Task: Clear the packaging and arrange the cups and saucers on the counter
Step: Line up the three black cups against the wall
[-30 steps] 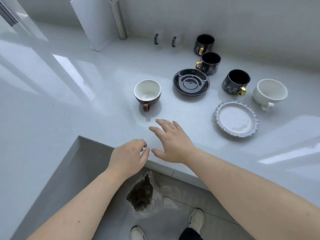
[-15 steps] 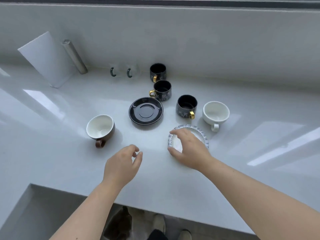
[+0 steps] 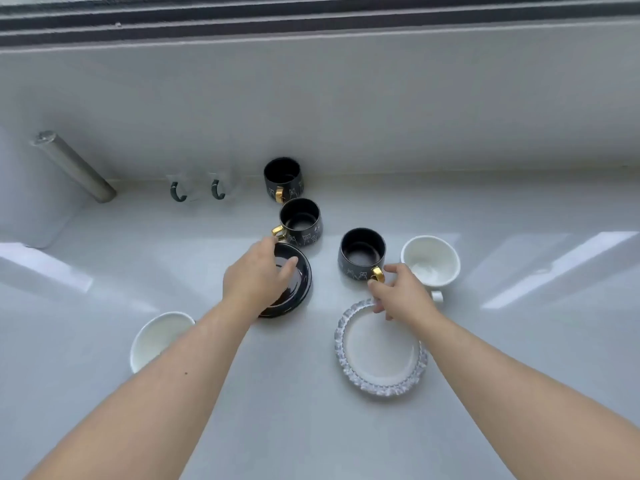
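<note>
Left hand (image 3: 258,278) is spread over the black saucer (image 3: 294,284), fingers curled on its far rim, and right hand (image 3: 401,294) pinches the gold handle of the black cup (image 3: 362,254) just right of that saucer. Glazed ware looks slick and chippable, fairly light, so I'd grip the handle and rim. The white saucer (image 3: 381,351) sits right of the black saucer, nearer the person.

Single head-worn view, looking forward and steeply down

The wide-angle camera sits above the white counter (image 3: 485,427), facing the back wall; both forearms enter from the bottom edge, and the crockery lies close, mid-frame. No second view exists.
</note>
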